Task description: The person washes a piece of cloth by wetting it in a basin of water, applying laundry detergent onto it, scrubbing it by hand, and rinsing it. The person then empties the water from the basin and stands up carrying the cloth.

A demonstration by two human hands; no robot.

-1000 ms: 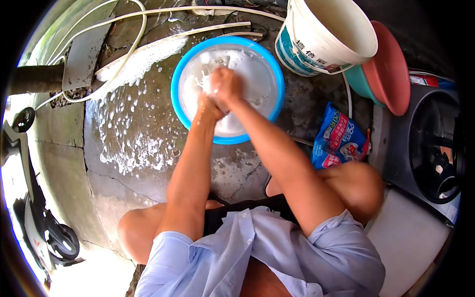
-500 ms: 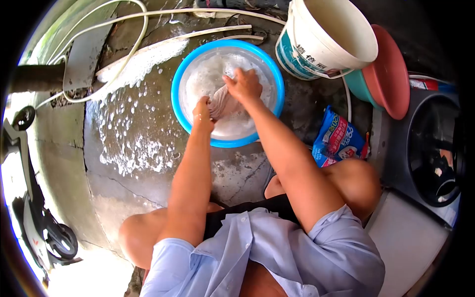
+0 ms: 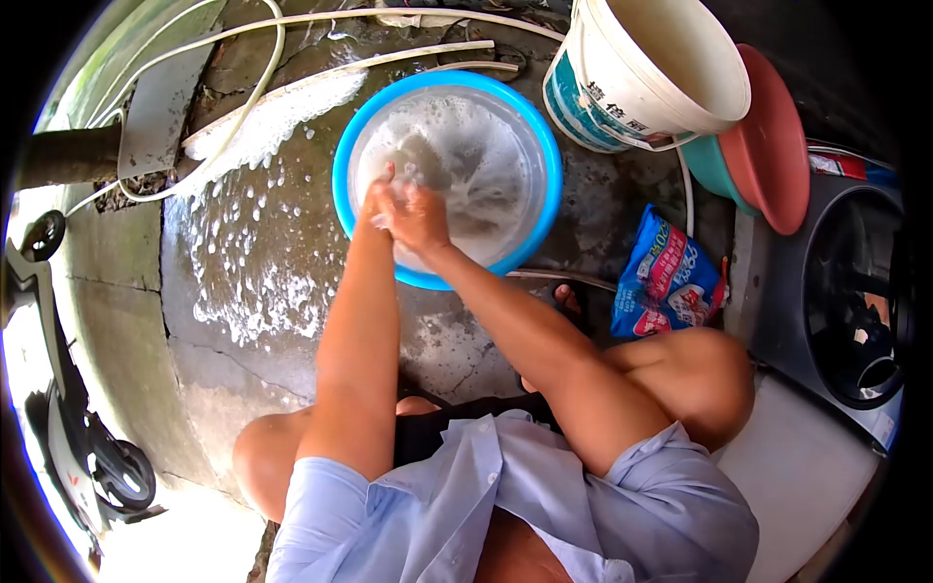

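Observation:
A blue-rimmed basin (image 3: pixel 554 180) holds cloudy, foamy water. Over its left side my left hand (image 3: pixel 377 202) and my right hand (image 3: pixel 418 216) are pressed together, both closed. A blurred greyish-beige cloth (image 3: pixel 423 160) shows just beyond them, partly under the suds. It appears gripped between the two hands, though the fingers hide most of the hold. Wet foam clings to the fingers.
Right of the basin stands a white bucket (image 3: pixel 593 107), with a red basin (image 3: pixel 768 146) and a green basin (image 3: pixel 717 170) behind it. A blue detergent bag (image 3: pixel 666 277) lies near my knee. A hose (image 3: pixel 389 15) crosses the wet, foam-splashed floor (image 3: pixel 243 243).
Both hands have come together; the right one moved left and towards me. The striped cloth seen between them earlier is now mostly hidden, with a blurred part beyond the fingers.

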